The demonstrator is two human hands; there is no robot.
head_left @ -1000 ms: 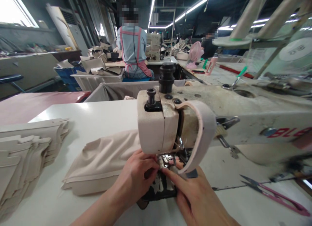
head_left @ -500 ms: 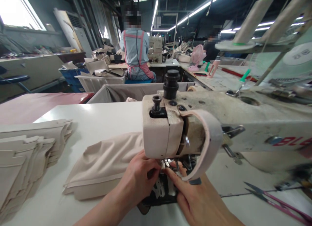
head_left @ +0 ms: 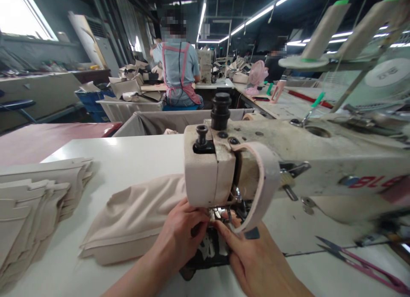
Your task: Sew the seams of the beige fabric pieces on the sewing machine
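Observation:
A sewing machine (head_left: 208, 173) stands before me, its head over both hands. My left hand (head_left: 182, 226) is closed in a pinch at the left of the presser foot (head_left: 218, 212), on the edge of a beige fabric piece (head_left: 134, 216) that spreads over the table to the left. My right hand (head_left: 250, 250) is bent in beside the needle area from the right, its index fingertip close to the left thumb. The machine head and strap hide part of its fingers, so what they hold cannot be made out.
Stacked beige fabric pieces (head_left: 35, 207) lie at the left. Purple-handled scissors (head_left: 368, 267) rest at the right on the white table (head_left: 134, 149). Thread cones (head_left: 329, 30) stand upper right. A fabric-lined bin (head_left: 147, 122) is behind the table; a co-worker (head_left: 179, 70) sits beyond.
The view has shifted slightly, so the machine appears a little further left. Both hands keep nearly the same place by the presser foot. The co-worker's left arm is now raised outward.

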